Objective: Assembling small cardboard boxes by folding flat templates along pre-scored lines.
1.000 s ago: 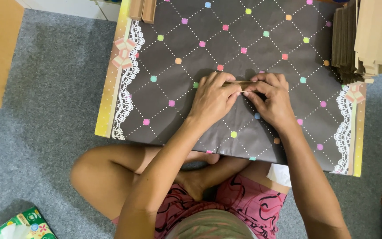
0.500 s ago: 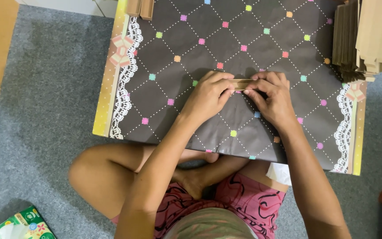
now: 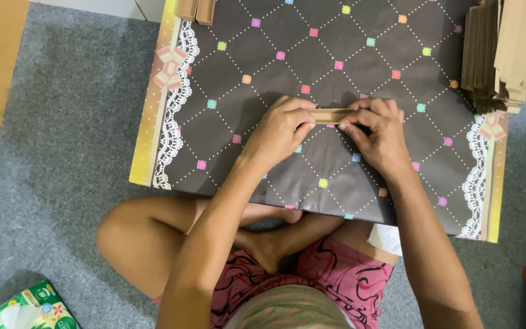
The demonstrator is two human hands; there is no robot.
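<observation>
Both hands, left hand (image 3: 281,131) at nine o'clock, right hand (image 3: 375,134) at three, pinch a folded cardboard strip (image 3: 331,116) above the worktop (image 3: 245,122); uneven pressure could skew its crease.

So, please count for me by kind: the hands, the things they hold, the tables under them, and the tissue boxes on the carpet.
Hands: 2 (left hand, right hand)
Cardboard strip, pinched by both hands: 1
Low table with a dark dotted cover: 1
Green tissue box: 1
Total: 5
</observation>
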